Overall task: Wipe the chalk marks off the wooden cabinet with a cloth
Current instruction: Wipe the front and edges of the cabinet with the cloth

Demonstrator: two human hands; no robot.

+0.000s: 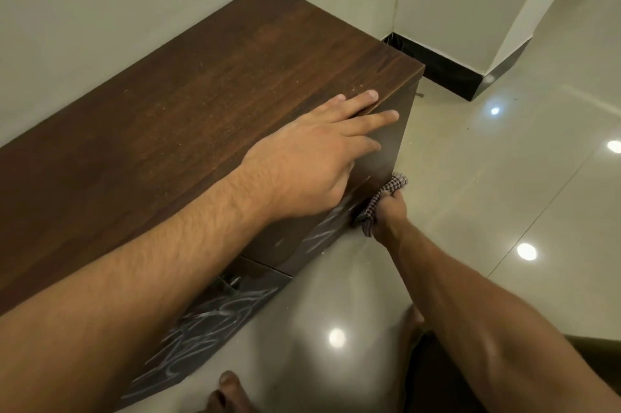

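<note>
The cloth (379, 202) is held bunched in the right hand (391, 216) grip, pressed to the cabinet (215, 116) front — chalk marks (215, 318) run lengthwise behind it, toward the body; the left hand (312, 160) is laid flat, open, above.

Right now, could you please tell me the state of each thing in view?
Dark brown wooden cabinet: top bare, front scribbled with chalk.
White chalk marks: still covering the nearer front panel; fainter near the cloth.
Checked cloth: bunched, pressed against the cabinet front.
Left hand: flat on the cabinet's top edge.
Right hand: gripping the cloth.
</note>
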